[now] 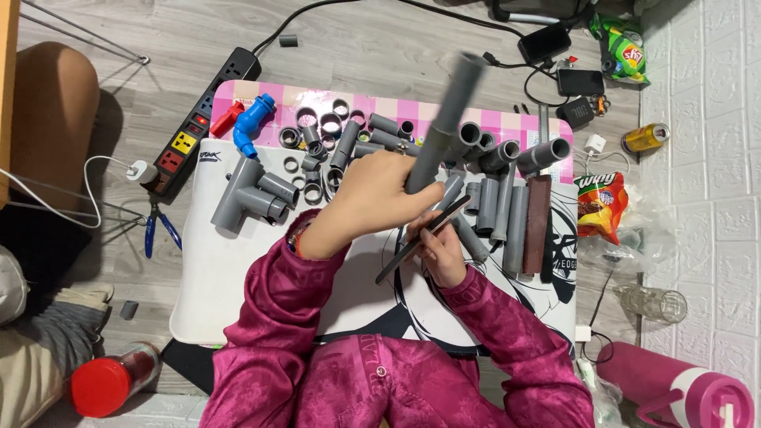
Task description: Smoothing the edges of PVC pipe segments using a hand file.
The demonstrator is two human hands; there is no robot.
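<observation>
Gripping grey pipe (445, 119) near red-orange snack bag (600, 204).

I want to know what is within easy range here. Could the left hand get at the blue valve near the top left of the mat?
Probably not right away. The left hand is wrapped around a long grey pipe, so it is occupied. The blue valve lies uncovered on the mat, with only small grey fittings nearby.
</observation>
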